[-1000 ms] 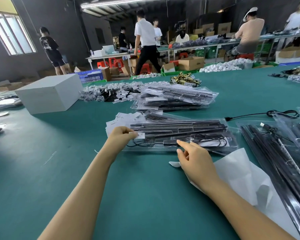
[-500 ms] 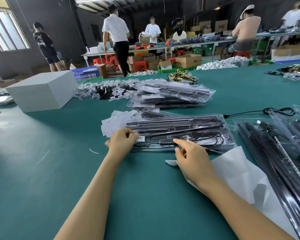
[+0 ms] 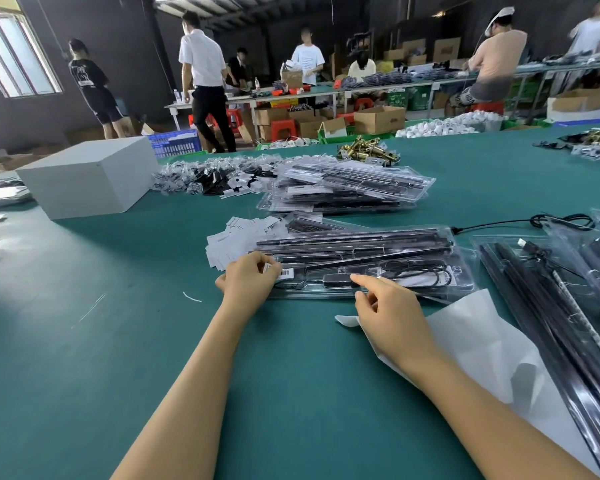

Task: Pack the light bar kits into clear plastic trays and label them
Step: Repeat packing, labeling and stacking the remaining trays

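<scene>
Light bar kit in its clear plastic tray (image 3: pixel 368 268) lay flat on the green bench (image 3: pixel 84 341), directly ahead of both hands. The left hand (image 3: pixel 248 284) had its grip curled tight, pinching a small barcode label (image 3: pixel 284 273) at the tray's left end. The right hand (image 3: pixel 390 311) had a looser grip and held nothing; its index finger was stretched forward onto the tray's near edge, the other fingers half curled. Under the right wrist lay a white paper sheet (image 3: pixel 482 341). Just beyond the left hand sat a heap of loose white labels (image 3: pixel 236 237), and farther off a stack of packed trays (image 3: pixel 347 190). Well left of both hands stood a white box (image 3: pixel 87 178).
</scene>
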`<state>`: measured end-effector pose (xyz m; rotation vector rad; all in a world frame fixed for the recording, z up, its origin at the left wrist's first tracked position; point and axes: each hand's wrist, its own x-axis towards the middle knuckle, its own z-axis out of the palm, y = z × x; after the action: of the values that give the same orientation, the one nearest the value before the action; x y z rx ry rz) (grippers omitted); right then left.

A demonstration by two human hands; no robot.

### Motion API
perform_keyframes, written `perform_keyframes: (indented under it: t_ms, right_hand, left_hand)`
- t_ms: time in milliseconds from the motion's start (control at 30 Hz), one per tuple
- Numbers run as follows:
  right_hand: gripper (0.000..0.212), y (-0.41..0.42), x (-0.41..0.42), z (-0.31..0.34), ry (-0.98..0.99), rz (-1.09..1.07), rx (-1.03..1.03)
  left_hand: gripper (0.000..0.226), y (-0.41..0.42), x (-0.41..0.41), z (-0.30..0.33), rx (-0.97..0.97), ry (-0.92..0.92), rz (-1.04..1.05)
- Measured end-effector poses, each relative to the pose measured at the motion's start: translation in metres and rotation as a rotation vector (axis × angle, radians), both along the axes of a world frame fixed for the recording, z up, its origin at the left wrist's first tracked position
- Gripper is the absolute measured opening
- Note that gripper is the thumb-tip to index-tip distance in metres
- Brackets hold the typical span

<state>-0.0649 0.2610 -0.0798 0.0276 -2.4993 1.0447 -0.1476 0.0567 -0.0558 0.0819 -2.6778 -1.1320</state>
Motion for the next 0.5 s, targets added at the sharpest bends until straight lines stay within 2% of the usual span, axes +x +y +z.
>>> perform_keyframes:
  t_ms: [233, 500]
  right_hand:
    - [0.036, 0.0006, -0.0006, -0.0010, 0.011, 0.006, -0.003]
    - [0.037, 0.0001, -0.0010, -0.0008, 0.011, 0.008, 0.007]
  left_hand:
    - [0.010, 0.0007, 0.0006, -0.0030, -0.077, 0.044, 0.004]
    - [0.016, -0.0012, 0.0026, -0.0068, -0.103, 0.105, -0.078]
